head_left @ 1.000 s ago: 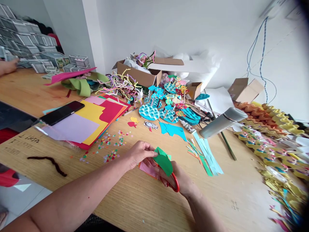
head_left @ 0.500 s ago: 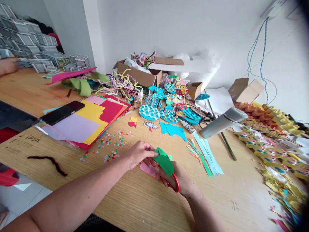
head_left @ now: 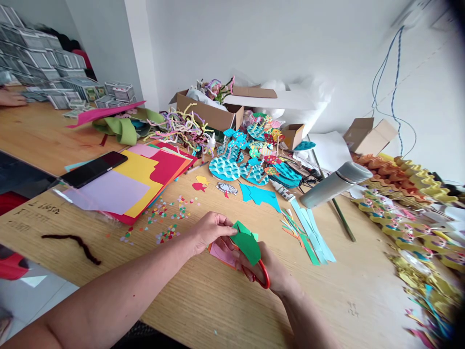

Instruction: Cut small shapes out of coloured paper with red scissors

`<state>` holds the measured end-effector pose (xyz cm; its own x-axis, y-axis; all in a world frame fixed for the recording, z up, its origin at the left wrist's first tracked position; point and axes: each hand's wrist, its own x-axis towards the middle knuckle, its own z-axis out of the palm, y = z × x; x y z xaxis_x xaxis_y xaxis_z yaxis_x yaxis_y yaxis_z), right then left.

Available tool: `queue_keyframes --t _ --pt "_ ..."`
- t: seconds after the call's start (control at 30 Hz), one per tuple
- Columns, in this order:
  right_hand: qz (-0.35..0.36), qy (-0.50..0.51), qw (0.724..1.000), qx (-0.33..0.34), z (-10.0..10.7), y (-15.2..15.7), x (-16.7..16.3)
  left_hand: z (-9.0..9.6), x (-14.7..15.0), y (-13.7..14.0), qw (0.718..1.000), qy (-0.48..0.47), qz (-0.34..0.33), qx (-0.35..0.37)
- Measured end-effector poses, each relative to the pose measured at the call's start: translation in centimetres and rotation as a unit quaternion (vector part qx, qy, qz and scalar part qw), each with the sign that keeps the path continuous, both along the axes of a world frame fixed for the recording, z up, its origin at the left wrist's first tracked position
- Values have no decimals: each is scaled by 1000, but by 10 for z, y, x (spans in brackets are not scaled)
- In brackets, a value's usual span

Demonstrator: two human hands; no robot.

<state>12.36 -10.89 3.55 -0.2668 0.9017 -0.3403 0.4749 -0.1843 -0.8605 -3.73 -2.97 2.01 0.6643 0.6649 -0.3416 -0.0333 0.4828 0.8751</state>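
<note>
A piece of green paper (head_left: 247,244), cut along a curved edge, is pinched at its left side between the thumb and fingers of my left hand (head_left: 214,230). My right hand (head_left: 271,271) grips red-handled scissors (head_left: 266,275); their blades are mostly hidden behind the green paper. Beneath both hands a pink paper piece (head_left: 223,254) lies on the table. Beyond them are a red fish-shaped cutout (head_left: 198,186), a yellow cutout (head_left: 202,179), a small printed drawing (head_left: 227,188) and a blue paper offcut (head_left: 259,195).
Coloured paper sheets (head_left: 138,186) with a black phone (head_left: 95,168) lie left, near paper confetti (head_left: 170,232). A grey flask (head_left: 336,184) and light blue strips (head_left: 314,232) are right. Blue wave-patterned crafts (head_left: 225,168) stand behind. Another person's hand (head_left: 12,98) shows far left.
My hands, the green paper and the scissors hold almost the same place, with only a very slight shift. At the far left, the other person's hand has drawn back a little.
</note>
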Motion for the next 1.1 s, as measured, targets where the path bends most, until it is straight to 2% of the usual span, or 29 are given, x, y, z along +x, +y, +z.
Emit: queue_keyframes --t 0.37,1.1 --pt "-4 64 998 -14 -3 1 0 1 0 -1 1000 1 -6 -8" --pt "-3 62 998 -19 -7 1 3 0 0 -1 1000 4 8 -9"
